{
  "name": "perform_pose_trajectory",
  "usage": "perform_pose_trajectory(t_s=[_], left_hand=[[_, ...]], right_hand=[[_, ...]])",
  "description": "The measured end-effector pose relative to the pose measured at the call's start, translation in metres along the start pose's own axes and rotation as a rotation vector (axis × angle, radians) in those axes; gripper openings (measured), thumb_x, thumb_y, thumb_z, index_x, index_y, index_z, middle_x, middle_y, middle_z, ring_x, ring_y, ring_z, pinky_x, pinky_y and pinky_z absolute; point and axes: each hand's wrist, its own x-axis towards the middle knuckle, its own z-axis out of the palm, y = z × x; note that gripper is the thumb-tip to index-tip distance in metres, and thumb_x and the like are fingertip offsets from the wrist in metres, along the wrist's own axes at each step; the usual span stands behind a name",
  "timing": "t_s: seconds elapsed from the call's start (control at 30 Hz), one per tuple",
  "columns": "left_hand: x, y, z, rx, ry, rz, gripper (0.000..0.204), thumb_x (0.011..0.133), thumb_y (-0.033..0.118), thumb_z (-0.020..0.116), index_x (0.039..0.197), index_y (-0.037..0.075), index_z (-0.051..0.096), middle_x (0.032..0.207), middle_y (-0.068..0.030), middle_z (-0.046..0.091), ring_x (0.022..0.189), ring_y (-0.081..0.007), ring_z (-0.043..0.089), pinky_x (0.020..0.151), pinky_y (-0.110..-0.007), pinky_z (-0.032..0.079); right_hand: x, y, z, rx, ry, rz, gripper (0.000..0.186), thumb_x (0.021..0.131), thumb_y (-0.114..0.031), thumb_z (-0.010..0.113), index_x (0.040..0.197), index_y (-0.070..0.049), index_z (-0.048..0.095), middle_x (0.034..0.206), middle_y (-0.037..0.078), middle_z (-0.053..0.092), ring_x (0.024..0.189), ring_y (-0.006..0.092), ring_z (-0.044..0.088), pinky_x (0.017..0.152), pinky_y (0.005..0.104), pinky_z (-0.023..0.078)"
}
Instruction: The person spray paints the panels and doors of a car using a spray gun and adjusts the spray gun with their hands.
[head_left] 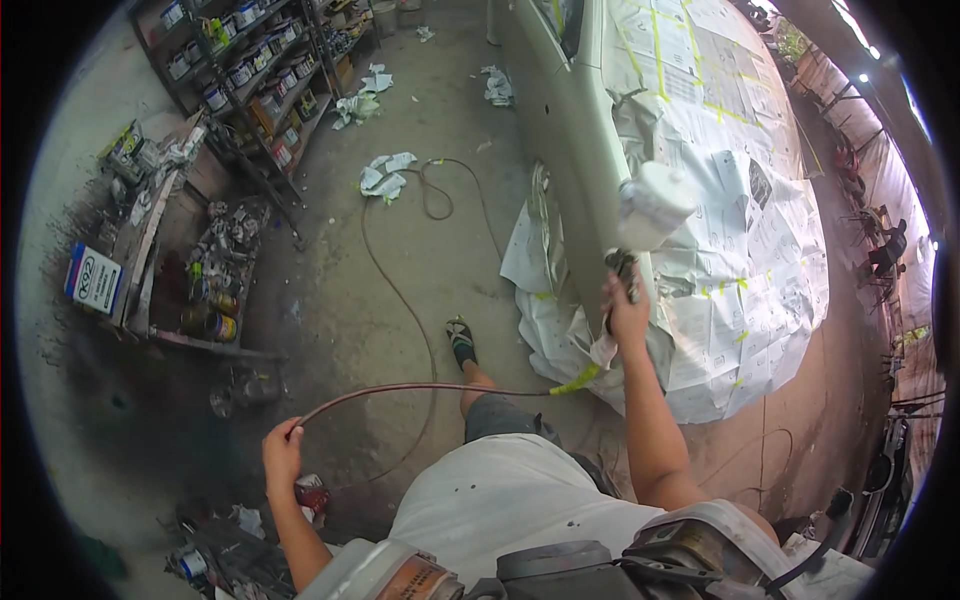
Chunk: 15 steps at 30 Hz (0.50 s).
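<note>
Two hands at work: one on a tool, one on its line.
Right hand: the right hand (pixel 626 312) is closed round the grip of a spray gun (pixel 640 225), its white cup uppermost, held up against the side of the car (pixel 570 120).
Left hand: the left hand (pixel 283 447) is out to the person's left, low over the floor (pixel 330 300), fingers curled round the hose (pixel 400 388).
Hose: it runs from the left hand across in front of the knee to a yellow-green end just below the gun, with a further loop lying out on the floor toward the shelves (pixel 250 80).
Car: pale bare panel along its side; the rest is masked with paper (pixel 740 250) and yellow tape (the paper spills down to the floor by the person's foot (pixel 461 342)).
Step in hand: by the look of it, spraying the bare panel, with the hose held clear of the body and the wet surface.
Next move calls for: keeping the gun square to the panel, and feeding hose slack from the left so it neither tugs the gun nor brushes the car.
Around: cans on the shelves and a low rack (pixel 215 290) at left; crumpled paper scraps on the floor.
</note>
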Motion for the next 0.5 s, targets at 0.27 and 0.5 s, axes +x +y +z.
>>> perform_pose_trajectory(t_s=[0.27, 0.5], left_hand=[[0.185, 0.018, -0.050, -0.229, 0.051, 0.042, 0.026, 0.089, 0.009, 0.058, 0.111, -0.004, 0.065, 0.084, -0.0059, 0.065, 0.079, -0.0127, 0.059, 0.076, -0.027, 0.047], [0.353, 0.110, -0.069, -0.226, -0.067, 0.131, 0.025, 0.092, 0.011, 0.058, 0.111, -0.002, 0.065, 0.081, -0.0021, 0.061, 0.078, -0.0108, 0.056, 0.075, -0.026, 0.045]], right_hand=[[0.254, -0.098, 0.082, 0.268, 0.176, -0.105, 0.021, 0.089, -0.016, 0.063, 0.105, -0.003, 0.060, 0.091, 0.006, 0.066, 0.071, 0.0129, 0.063, 0.048, 0.0255, 0.051], [0.413, -0.133, 0.102, 0.134, 0.313, -0.066, 0.023, 0.089, -0.019, 0.062, 0.104, -0.001, 0.061, 0.084, 0.005, 0.063, 0.063, 0.0126, 0.060, 0.048, 0.0281, 0.051]])
